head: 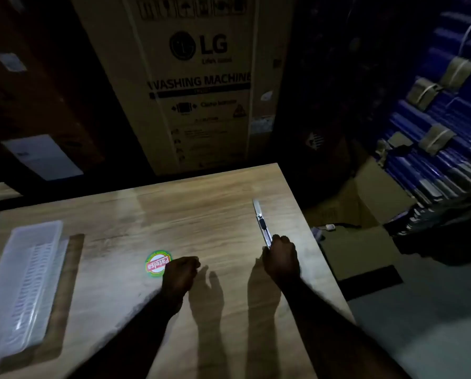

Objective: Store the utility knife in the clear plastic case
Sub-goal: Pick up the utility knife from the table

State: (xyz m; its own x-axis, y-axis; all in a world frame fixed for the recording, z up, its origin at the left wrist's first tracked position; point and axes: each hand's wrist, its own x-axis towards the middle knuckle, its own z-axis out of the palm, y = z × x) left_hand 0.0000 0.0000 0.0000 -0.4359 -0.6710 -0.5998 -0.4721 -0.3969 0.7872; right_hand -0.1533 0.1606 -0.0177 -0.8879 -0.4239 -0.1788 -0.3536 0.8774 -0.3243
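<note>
A slim silver utility knife [261,221] with a black slider points away from me over the right part of the wooden table [190,214]. My right hand [281,258] is closed around its near end. My left hand [180,274] hovers near the table's middle with its fingers curled and nothing in it. The clear plastic case [23,283], long and ribbed inside, lies at the table's left edge, far from both hands.
A round green and red sticker [155,265] sits on the table just left of my left hand. A tall washing machine carton [201,83] stands behind the table. Cardboard boxes [365,203] and blue stacked goods [442,138] fill the floor at the right.
</note>
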